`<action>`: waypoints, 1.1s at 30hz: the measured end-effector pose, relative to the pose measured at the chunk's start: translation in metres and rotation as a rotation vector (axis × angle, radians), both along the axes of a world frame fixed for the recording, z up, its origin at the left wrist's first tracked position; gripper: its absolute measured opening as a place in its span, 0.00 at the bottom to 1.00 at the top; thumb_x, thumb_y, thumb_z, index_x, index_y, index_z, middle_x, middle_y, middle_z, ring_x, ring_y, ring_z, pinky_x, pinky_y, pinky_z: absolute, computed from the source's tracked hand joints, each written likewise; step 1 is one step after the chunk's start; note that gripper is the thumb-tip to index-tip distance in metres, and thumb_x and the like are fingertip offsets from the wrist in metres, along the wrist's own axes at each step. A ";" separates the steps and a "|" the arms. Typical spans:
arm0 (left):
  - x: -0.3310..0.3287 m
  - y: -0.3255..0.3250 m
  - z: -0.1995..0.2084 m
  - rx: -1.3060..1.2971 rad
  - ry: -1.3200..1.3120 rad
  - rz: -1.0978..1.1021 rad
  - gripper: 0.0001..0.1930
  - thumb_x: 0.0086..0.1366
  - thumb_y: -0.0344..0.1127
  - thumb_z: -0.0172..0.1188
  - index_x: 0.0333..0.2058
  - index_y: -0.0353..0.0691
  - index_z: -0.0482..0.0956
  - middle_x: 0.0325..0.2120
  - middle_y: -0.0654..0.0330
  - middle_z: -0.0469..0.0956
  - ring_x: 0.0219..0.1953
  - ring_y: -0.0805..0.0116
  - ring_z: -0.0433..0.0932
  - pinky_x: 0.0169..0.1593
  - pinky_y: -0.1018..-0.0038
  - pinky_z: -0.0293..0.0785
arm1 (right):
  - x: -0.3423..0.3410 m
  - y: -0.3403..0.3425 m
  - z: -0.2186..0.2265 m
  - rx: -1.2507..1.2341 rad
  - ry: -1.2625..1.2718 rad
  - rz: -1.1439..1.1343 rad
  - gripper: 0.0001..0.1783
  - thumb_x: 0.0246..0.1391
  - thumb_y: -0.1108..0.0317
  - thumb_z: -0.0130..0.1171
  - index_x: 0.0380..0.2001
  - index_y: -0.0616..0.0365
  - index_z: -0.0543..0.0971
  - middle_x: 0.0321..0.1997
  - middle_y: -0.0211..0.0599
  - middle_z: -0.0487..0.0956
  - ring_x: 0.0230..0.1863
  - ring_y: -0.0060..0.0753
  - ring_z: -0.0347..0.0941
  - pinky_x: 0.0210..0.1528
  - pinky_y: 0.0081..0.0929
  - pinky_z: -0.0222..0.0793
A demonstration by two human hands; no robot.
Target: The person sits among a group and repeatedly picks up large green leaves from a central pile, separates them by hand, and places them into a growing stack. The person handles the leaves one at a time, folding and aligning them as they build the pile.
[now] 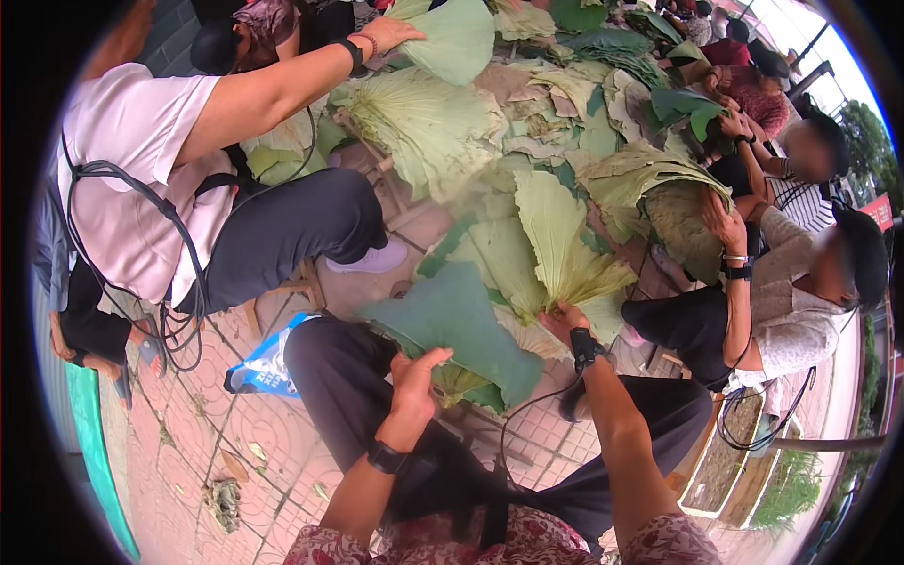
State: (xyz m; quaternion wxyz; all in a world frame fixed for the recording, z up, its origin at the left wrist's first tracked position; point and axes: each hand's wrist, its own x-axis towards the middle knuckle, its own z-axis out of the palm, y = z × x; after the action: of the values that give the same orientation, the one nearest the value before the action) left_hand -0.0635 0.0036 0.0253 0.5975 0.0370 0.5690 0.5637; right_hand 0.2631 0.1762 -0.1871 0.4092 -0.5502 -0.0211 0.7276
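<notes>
Left hand (pixel 415 381) — clasping a dark leaf (pixel 452 315); right hand (pixel 569 323) — pinching a pale leaf (pixel 556 247).

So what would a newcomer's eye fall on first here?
Probably the heap of lotus leaves filling the upper middle. Next, the dark green leaf in the left hand near the centre, and the yellow-green leaf in the right hand. The blue-and-white bag, left of centre, also stands out.

White lettering on blue-and-white bag (pixel 264 365); pale marks on red sign (pixel 879 212), too small to read.
</notes>
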 end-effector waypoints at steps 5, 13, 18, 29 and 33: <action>0.006 0.001 0.000 0.065 -0.003 -0.036 0.17 0.52 0.21 0.67 0.43 0.34 0.79 0.38 0.61 0.80 0.41 0.68 0.78 0.47 0.69 0.73 | 0.005 -0.051 -0.062 0.124 -0.106 0.389 0.37 0.59 0.49 0.61 0.63 0.59 0.64 0.61 0.49 0.71 0.60 0.54 0.70 0.62 0.56 0.66; 0.026 -0.001 0.003 0.113 -0.052 -0.137 0.19 0.54 0.22 0.67 0.46 0.33 0.78 0.41 0.59 0.80 0.44 0.65 0.78 0.48 0.69 0.75 | -0.031 -0.066 0.091 0.423 -0.424 0.654 0.21 0.62 0.64 0.54 0.53 0.67 0.73 0.46 0.45 0.82 0.46 0.38 0.79 0.48 0.32 0.75; 0.043 -0.004 -0.008 0.155 0.012 -0.268 0.18 0.55 0.25 0.68 0.46 0.33 0.78 0.40 0.60 0.80 0.42 0.67 0.79 0.46 0.70 0.76 | -0.056 -0.104 0.205 0.759 -0.632 0.969 0.29 0.63 0.56 0.56 0.58 0.69 0.69 0.48 0.47 0.81 0.50 0.39 0.78 0.51 0.32 0.72; 0.077 -0.003 -0.011 0.236 0.173 -0.447 0.15 0.60 0.30 0.67 0.45 0.33 0.79 0.38 0.60 0.81 0.39 0.71 0.78 0.42 0.74 0.75 | -0.068 -0.166 0.232 1.187 -0.988 1.014 0.34 0.62 0.45 0.55 0.56 0.66 0.69 0.51 0.57 0.74 0.54 0.59 0.71 0.56 0.44 0.67; 0.081 -0.005 -0.010 0.263 0.237 -0.462 0.13 0.62 0.35 0.67 0.41 0.34 0.81 0.35 0.63 0.80 0.35 0.75 0.76 0.39 0.73 0.72 | -0.076 -0.165 0.211 1.126 -1.007 0.920 0.30 0.61 0.49 0.56 0.54 0.66 0.70 0.49 0.58 0.74 0.52 0.60 0.71 0.53 0.46 0.68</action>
State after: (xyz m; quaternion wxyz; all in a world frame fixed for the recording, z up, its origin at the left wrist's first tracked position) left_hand 0.0171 -0.0018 0.0154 0.6294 0.3084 0.5336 0.4732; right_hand 0.1867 0.0116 0.0240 0.2284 -0.4592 -0.7732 0.3729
